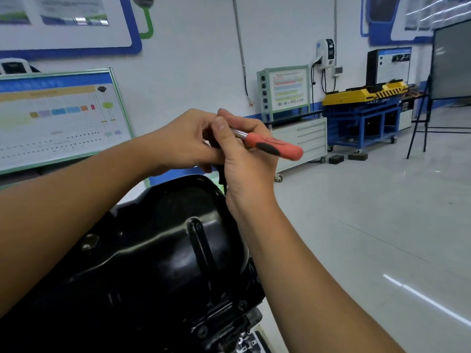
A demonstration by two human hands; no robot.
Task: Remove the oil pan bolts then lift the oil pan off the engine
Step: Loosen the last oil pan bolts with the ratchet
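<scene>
head cam looking down over the black oil pan (pixel 163 250), which sits upside-up on the engine right under both forearms, filling the bottom left of the shot. pan's still seated on the block afaict, flange bolts (pixel 202 331) visible along the near edge at the bottom.

both hands are up above the far end of the pan, meeting in the middle. right hand (pixel 244 159) is curled round the metal shank of a ratchet wrench (pixel 270 146) w/ a red/orange handle and black grip insert, handle sticking out to the right and slightly down. thumb lies up along the head end. left hand (pixel 186 141) has its fingers curled in at the wrench head, pinching something there, prob the socket or head itself but it's hidden behind the fingers so can't tell exactly what. a dark bit pokes down below the hands, just above the pan rim.

background: white wall w/ a big training chart board (pixel 61 115) on the left, a white drawer cabinet (pixel 303 141) on casters, a blue bench w/ a yellow unit (pixel 362 95) on top, and a dark board on a stand far right. grey shiny floor (pixel 382 212).
</scene>
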